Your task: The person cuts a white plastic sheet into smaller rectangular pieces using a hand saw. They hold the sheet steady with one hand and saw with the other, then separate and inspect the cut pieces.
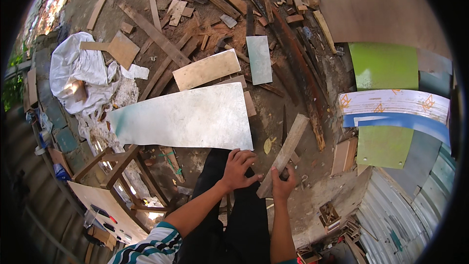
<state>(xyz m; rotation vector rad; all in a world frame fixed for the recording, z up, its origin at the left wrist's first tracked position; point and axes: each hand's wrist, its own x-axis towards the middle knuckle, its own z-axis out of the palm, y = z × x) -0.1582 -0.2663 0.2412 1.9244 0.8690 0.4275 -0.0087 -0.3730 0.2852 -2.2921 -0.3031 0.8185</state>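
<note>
Dirt ground [266,112], littered with timber, forms the surface around me. Nearest are my black trousers [246,225], with a striped sleeve [151,245] on my left arm. My right hand [283,184] grasps a wooden stick [289,147] close to its near end, the thumb lying along it; the stick slants away and to the right, its far end over the ground. My left hand [239,170] is loosely spread with nothing visible in its grasp, thumb pointing toward the stick. Its fingertips lie at the near right corner of a white sheet [190,117]; whether they press on the sheet I cannot tell. The sheet extends to the left in front of me, greenish toward its narrower end. To my left stands a wooden frame [118,170]. Just right of the sheet's corner lies a leaf [267,145]. Beyond the sheet are a tan board [207,70] and, to its right, a grey board [259,60]. A white sack [78,76] lies to the far left; a dark beam [296,57] runs obliquely on the right. Farther right are green panels [383,146] and a brown board [386,19]. Loose planks [154,32] occupy the far ground.
</note>
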